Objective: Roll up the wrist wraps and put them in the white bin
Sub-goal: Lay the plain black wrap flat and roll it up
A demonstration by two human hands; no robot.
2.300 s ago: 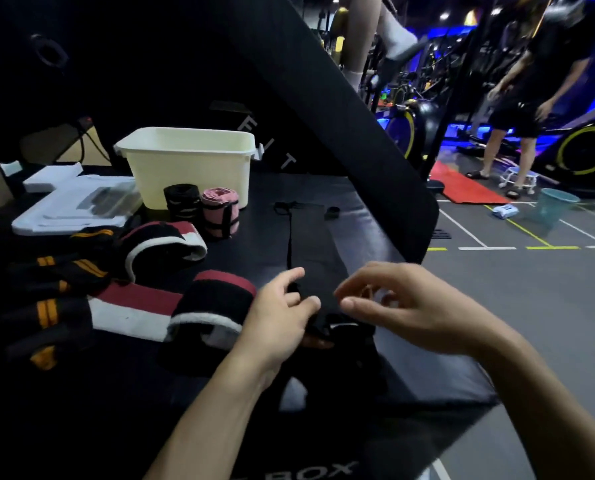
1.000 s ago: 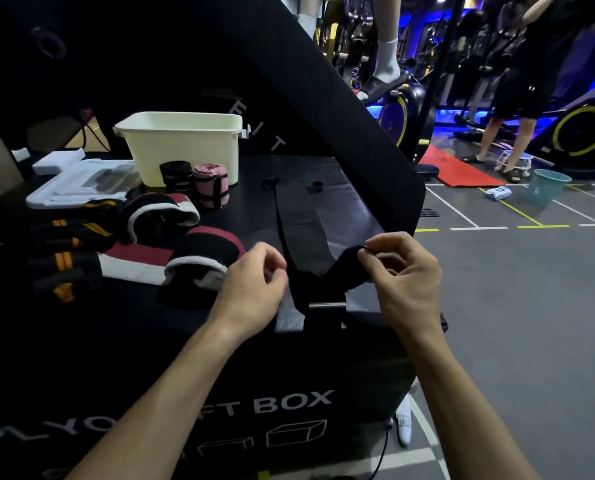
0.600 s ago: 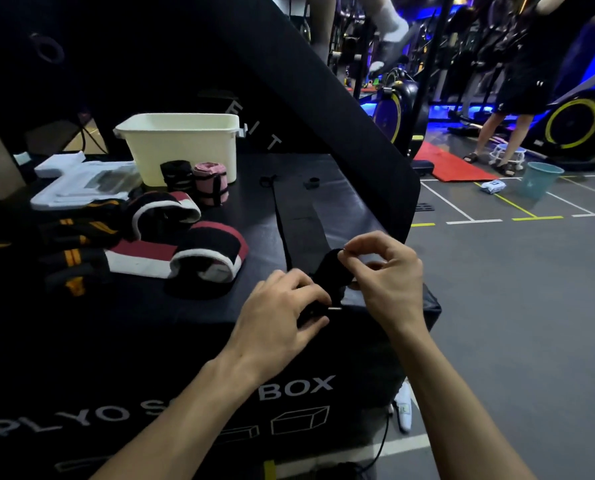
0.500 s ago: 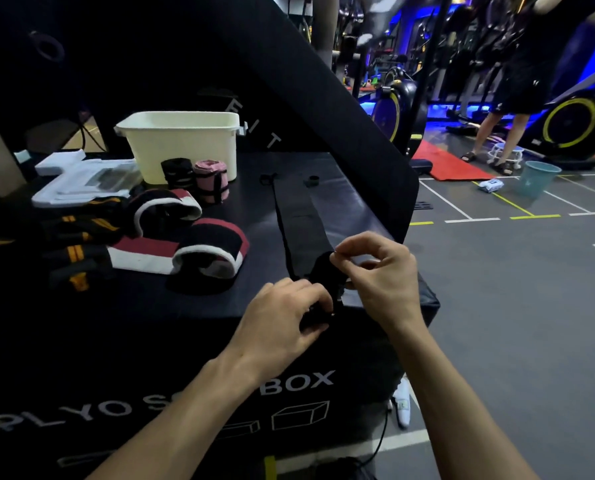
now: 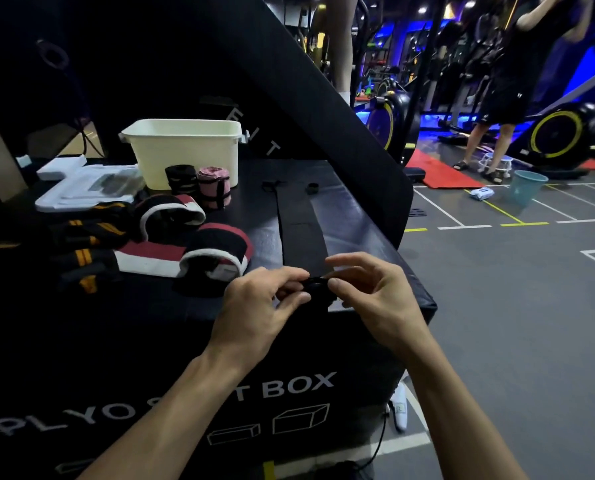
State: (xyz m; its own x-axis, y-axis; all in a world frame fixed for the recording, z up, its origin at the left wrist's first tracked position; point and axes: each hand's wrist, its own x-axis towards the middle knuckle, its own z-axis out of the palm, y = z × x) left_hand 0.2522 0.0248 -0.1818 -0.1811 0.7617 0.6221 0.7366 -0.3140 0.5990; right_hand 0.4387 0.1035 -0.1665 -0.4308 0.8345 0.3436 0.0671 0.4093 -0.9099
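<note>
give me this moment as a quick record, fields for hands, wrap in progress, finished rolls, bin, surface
left hand: left hand pinches the rolled end of the black wrap
right hand: right hand pinches the same roll from the other side
wrap in progress: near end rolled, rest lying flat
finished rolls: black roll and pink roll standing before the bin
bin: white bin, contents not visible
surface: black plyo box

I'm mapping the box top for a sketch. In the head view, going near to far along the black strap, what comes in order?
Left hand and right hand pinching the rolled end → flat black wrist wrap → pink roll → white bin.
</note>
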